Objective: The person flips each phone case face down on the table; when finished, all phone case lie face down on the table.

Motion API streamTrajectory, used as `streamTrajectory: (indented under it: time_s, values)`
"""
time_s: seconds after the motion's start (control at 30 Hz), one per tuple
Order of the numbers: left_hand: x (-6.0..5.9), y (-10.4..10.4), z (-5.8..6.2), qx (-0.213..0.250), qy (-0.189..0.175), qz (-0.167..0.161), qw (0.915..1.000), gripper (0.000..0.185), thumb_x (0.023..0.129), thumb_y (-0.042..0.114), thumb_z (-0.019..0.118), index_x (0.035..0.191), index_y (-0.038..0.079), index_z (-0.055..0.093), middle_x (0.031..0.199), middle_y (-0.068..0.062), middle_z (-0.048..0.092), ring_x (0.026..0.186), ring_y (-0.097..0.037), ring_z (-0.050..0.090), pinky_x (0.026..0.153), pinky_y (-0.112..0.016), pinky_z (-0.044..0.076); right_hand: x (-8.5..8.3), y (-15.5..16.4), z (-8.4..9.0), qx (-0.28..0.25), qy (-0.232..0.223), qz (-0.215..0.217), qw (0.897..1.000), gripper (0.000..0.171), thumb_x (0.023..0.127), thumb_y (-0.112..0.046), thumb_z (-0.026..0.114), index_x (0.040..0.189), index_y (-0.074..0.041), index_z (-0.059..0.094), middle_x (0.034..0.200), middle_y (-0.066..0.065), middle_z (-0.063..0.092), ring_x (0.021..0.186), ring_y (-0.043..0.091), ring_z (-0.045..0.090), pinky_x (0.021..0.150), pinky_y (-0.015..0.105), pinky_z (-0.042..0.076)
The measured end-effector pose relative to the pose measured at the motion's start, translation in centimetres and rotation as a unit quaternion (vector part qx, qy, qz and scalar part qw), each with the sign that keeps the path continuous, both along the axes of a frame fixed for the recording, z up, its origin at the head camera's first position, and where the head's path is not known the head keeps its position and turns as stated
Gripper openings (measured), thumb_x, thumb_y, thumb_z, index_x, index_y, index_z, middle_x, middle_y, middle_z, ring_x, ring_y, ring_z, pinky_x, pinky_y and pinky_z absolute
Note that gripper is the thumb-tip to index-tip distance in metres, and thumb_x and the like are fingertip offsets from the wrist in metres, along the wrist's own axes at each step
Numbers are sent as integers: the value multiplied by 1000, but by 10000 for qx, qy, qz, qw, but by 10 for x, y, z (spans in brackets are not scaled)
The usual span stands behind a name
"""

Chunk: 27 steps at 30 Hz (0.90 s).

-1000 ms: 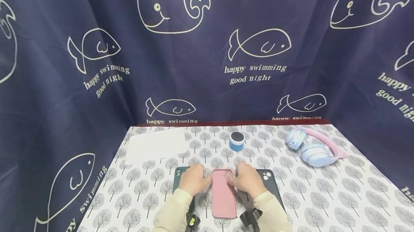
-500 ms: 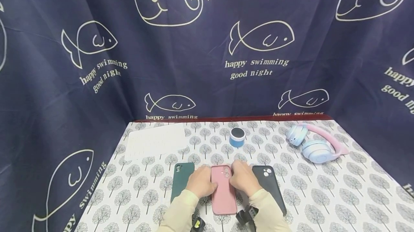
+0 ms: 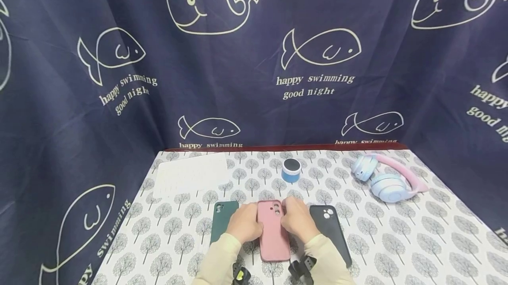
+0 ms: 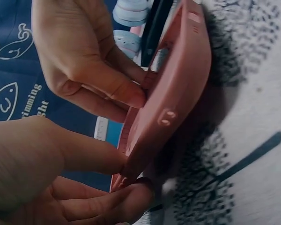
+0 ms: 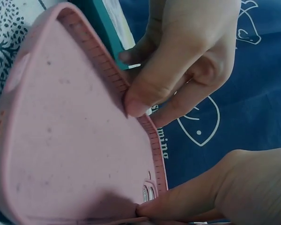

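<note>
Both hands grip the pink case (image 3: 274, 230), which lies lengthwise at the near middle of the surface (image 3: 397, 236), its camera cutout at the far end. The left hand (image 3: 246, 222) holds the case's left edge near the far end, and the right hand (image 3: 296, 219) holds the right edge opposite; the hands sit close together with only the case between them. In the left wrist view the pink case (image 4: 171, 101) appears edge-on, its side-button bumps showing, the left hand (image 4: 47, 173) pinching the rim between thumb and fingers low in the picture and the right hand (image 4: 79, 56) pinching the rim farther along. In the right wrist view the pink case (image 5: 70, 154) shows its broad face, with the left hand's (image 5: 187, 51) thumb pressed on the rim and the right hand (image 5: 215, 192) touching the corner by the camera cutout. A green case (image 3: 222, 222) lies flat just left of the left hand, partly under the sleeve, and a black case (image 3: 331, 230) lies flat just right of the right hand. Farther back stand a small blue speaker (image 3: 291, 170) near the middle, a white sheet (image 3: 190, 178) at the far left, and blue-and-pink headphones (image 3: 386, 179) at the far right. A dark blue curtain (image 3: 254, 55) printed with whales and fish closes in the back and both sides.
</note>
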<state>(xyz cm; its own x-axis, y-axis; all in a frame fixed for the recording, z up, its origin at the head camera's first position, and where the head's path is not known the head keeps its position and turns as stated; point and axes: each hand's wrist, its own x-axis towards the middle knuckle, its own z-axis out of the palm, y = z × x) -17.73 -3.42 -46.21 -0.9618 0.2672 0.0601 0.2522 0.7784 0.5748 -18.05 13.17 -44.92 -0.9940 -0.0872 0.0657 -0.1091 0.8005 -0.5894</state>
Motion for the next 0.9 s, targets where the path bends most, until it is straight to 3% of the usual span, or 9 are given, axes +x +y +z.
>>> streamTrajectory:
  time_s: [0.13,0.2,0.3,0.4,0.6,0.9]
  values:
    - [2,-6,9,76,-50,1,10000,13,74,4,69,79,11,58,61,4,48,54,-14,46,51,-33,41,0,-1,-1,-82,6,92,9999,21,62,14,61,70,-5,65,61,0,53,56,17,49,50,31,41]
    - [3,-9,15,227,-131,-8,9997,13,76,4,68,86,7,62,59,4,47,51,-13,44,48,-31,40,1,-2,0,-106,53,128,9998,21,63,12,62,76,-3,68,63,1,54,58,17,49,52,32,42]
    - [3,-11,24,454,-245,-5,9987,38,76,3,68,113,-4,64,58,6,47,48,-10,42,46,-28,39,0,-2,1,-129,59,156,9998,18,66,10,63,79,-2,68,63,1,54,57,17,49,51,32,42]
    - [4,-13,31,644,-311,-2,9974,62,76,2,68,135,-11,52,59,6,49,47,-8,43,45,-27,40,0,-3,2,-143,72,152,9998,18,69,8,65,84,0,69,64,1,53,58,17,49,51,32,41]
    - [3,-13,38,710,-87,-14,9974,64,76,3,68,135,-12,51,63,7,51,50,-7,45,47,-26,40,-2,-5,0,-279,80,99,9995,29,70,8,65,98,6,71,69,1,56,59,16,50,53,31,44]
    - [6,-4,45,911,219,33,9956,64,75,4,69,136,-7,53,69,5,54,54,-8,46,49,-26,42,-6,-9,-11,-705,208,186,9971,24,68,10,64,90,3,71,63,0,57,54,14,50,49,30,44]
